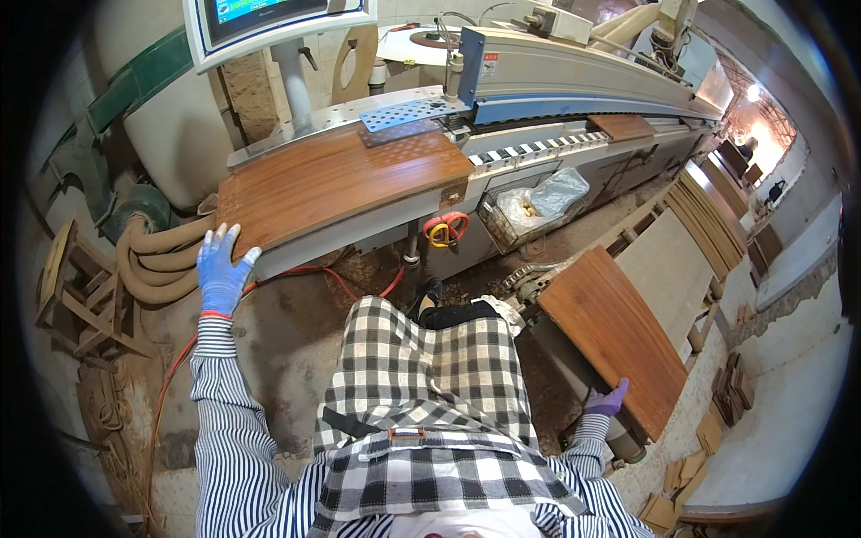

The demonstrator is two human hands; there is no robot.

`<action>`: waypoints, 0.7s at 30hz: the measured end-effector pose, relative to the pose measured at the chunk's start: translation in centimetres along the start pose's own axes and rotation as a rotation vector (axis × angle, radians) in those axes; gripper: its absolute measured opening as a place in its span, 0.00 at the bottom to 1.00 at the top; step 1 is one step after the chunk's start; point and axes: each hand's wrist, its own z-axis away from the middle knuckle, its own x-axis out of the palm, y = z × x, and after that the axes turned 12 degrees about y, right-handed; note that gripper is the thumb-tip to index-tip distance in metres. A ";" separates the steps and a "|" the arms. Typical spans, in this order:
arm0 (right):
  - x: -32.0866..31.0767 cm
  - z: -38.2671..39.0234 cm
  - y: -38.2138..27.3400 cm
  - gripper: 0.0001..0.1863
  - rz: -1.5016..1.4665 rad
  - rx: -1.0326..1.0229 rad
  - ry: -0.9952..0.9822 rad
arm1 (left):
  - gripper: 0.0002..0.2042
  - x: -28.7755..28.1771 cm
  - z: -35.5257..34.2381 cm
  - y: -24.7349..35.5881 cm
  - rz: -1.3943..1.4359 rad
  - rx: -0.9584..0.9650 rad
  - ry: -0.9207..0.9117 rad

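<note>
The left hand [222, 273], in a blue glove, has its fingers spread at the near corner of a brown board [341, 184], which lies flat on the machine table at the upper left of the frame. The right hand [607, 400], in a purple glove, is at the lower edge of a second brown board [619, 336] at the lower right; some fingers show against the edge, but whether the thumb pinches from below I cannot tell.

The step looks like handling two boards at once, one hand to each. To do it well, the left hand should press lightly and evenly, so that its board stays flat and does not swing out of line near the perforated blue plate [404, 115]. Its fingertips are best kept at the near corner, well apart from the row of black and white pads [538, 151] at upper centre.

The right hand would do well to take a firm hold before any lift, since a long board like this probably tips when held at one end. The red hose [336, 280] on the floor, left of centre, calls for careful footing
</note>
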 end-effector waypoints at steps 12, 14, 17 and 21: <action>0.0 -0.5 0.3 0.48 -0.012 0.000 0.019 | 0.25 0.3 1.7 -3.4 0.316 -0.116 0.046; 0.0 -0.2 0.2 0.49 -0.001 -0.009 0.008 | 0.25 0.3 1.7 -3.4 0.355 -0.124 0.048; 0.0 -0.6 0.3 0.48 -0.011 -0.008 0.014 | 0.25 0.1 1.6 -3.2 0.364 -0.121 0.049; 0.2 -0.7 0.3 0.47 -0.013 0.015 0.053 | 0.25 0.0 1.3 -3.3 0.363 -0.090 0.055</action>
